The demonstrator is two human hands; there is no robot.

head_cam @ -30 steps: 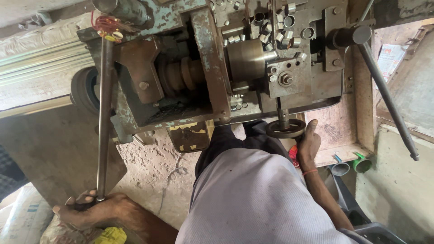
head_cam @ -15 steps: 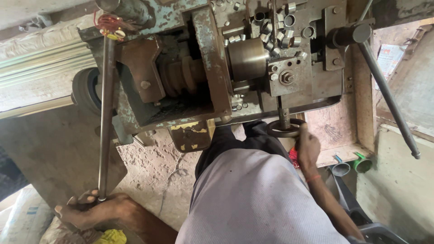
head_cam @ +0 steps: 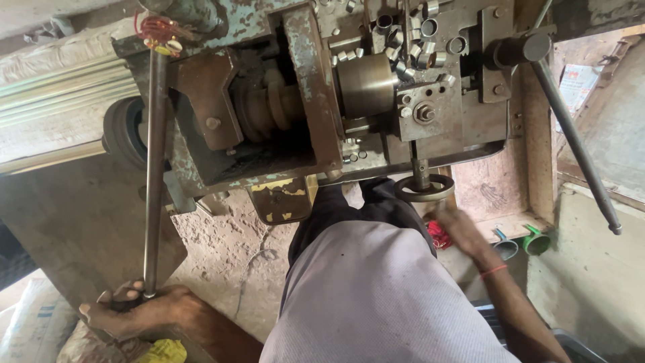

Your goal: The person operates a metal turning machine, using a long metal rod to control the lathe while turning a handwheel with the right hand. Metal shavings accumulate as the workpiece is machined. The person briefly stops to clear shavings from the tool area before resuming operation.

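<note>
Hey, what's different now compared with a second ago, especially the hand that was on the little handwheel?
The right hand has come off the small handwheel it was gripping a second ago; it now sits just below and to the right of it, blurred, holding nothing that shows. The left hand stays closed around the lower end of the long steel lever, and the lever, the handwheel and the machine body have not visibly shifted.

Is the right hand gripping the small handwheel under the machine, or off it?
Off it. The right hand is blurred, just below and right of the handwheel, fingers not wrapped around its rim.
</note>
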